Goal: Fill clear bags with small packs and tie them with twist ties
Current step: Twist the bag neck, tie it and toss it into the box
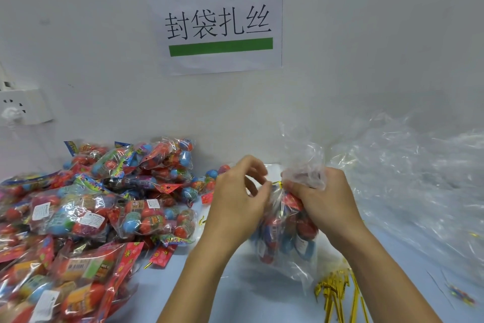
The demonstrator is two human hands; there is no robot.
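Twisting one gold tie (pixel 275 184), two hands — left (pixel 237 199), right (pixel 323 201) — one filled bag (pixel 285 236)

You face a plain white wall (pixel 366 34) under soft, even light. A paper sign (pixel 217 16) with black characters and two green bars hangs on it, centred. A white socket (pixel 26 109) sits at the wall's left edge, above the pale blue bench (pixel 235 296).

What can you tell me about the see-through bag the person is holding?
The clear bag is thin, crinkly plastic, stuffed with red and blue packs. It stands upright on the pale table. Its neck is bunched together, and the loose top fans out above. The right hand grips the neck, while the left hand pinches a gold twist tie at it.
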